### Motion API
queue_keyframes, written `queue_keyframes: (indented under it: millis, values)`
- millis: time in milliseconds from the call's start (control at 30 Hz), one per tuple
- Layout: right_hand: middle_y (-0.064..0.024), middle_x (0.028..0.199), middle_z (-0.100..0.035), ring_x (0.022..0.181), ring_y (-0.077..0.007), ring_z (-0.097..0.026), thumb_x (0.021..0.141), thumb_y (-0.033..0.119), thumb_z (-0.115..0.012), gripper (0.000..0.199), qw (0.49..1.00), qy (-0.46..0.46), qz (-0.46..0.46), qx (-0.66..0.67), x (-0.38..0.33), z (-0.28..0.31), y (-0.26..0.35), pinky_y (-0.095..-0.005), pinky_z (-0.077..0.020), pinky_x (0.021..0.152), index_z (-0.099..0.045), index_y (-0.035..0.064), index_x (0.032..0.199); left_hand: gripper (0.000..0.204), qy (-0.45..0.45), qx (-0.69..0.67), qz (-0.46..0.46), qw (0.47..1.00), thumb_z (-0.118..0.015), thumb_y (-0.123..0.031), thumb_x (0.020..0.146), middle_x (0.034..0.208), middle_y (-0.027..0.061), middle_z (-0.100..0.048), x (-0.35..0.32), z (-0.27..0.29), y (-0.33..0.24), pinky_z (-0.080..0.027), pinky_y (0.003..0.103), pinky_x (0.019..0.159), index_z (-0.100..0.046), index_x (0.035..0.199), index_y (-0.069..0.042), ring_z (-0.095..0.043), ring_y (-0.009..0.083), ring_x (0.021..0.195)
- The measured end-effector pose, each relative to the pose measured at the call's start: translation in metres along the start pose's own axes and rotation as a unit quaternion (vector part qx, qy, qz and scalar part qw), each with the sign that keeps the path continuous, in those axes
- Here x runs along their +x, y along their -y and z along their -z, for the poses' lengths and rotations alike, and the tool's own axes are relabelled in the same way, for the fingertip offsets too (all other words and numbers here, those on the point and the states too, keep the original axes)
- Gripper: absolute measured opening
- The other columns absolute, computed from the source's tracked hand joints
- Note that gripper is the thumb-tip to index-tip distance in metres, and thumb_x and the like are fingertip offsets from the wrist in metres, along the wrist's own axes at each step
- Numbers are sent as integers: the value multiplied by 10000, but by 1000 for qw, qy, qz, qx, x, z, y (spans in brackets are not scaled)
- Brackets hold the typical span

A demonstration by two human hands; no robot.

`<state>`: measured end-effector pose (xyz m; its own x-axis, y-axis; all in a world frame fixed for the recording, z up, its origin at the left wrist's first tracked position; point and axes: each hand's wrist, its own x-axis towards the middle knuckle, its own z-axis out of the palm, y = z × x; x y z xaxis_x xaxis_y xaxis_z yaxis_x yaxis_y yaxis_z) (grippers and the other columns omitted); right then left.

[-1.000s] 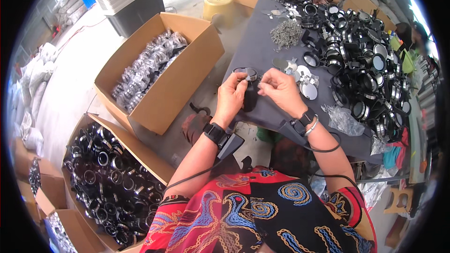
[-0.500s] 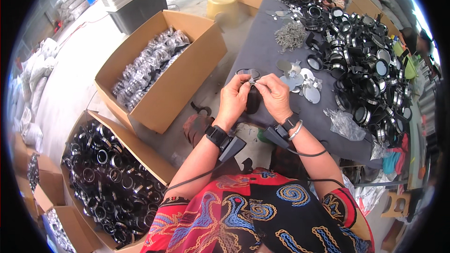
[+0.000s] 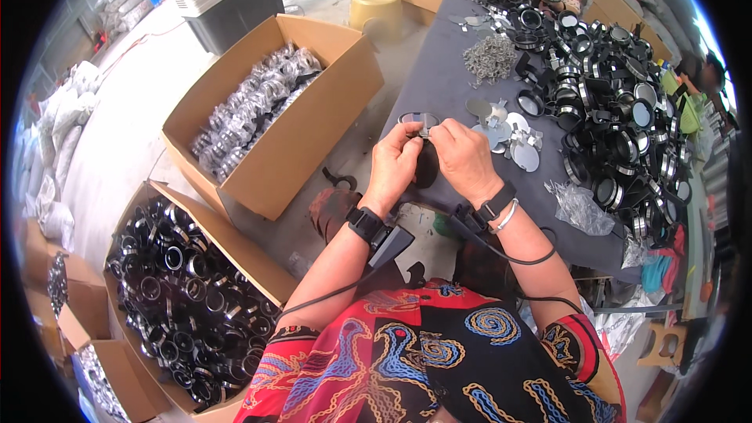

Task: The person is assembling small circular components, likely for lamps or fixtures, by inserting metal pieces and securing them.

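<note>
Both hands meet over the near edge of the grey counter [image 3: 439, 86], working on a small black round part [image 3: 427, 166]. The left hand [image 3: 394, 166] has its fingers closed around the part's left side, and the right hand [image 3: 464, 158] is closed too, its fingertips pinched on something tiny at the part's top edge, too small to make out. The part sits between the two palms, just above the counter's edge and near the loose silver discs [image 3: 513, 141]. To do this well, I'd say the left hand should keep the part steady while the right does the fine fitting, with the work held close over the counter so a slip drops nothing to the floor. The part looks oval from here, its long axis running away from the person, top end pointing toward the heap of black rings [image 3: 611, 102] further back.
</note>
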<state>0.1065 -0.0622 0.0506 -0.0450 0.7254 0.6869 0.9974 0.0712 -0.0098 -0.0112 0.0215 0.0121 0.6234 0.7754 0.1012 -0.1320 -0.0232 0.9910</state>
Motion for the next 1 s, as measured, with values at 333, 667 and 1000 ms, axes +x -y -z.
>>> queue_keyframes:
  millis: [333,667,1000]
  values:
    - [-87,736,-542,651,-269,-606,786,90,-592,68,998,-1,-54,44,-13,-8,0,-375,-491,550,-535,63,813,210,-24,13,-26,999,-541,-56,899,661,-10,-539,0,1,5,-374,193,384,-590,1101,-24,-449,37,472]
    - [-129,756,-592,683,-352,-612,798,86,-544,85,958,66,-259,-105,-111,90,-80,-453,-498,613,-624,58,787,175,-29,39,-12,999,-513,-53,910,640,-28,-492,-1,-3,-3,-384,202,378,-579,1070,-27,-418,31,476]
    - [-170,794,-620,715,-325,-656,730,43,-580,67,914,214,-252,-236,-140,101,-119,-406,-533,620,-642,18,727,187,-23,41,-14,999,-520,-70,911,624,-29,-488,4,-6,0,-382,199,382,-572,1087,-32,-419,34,477]
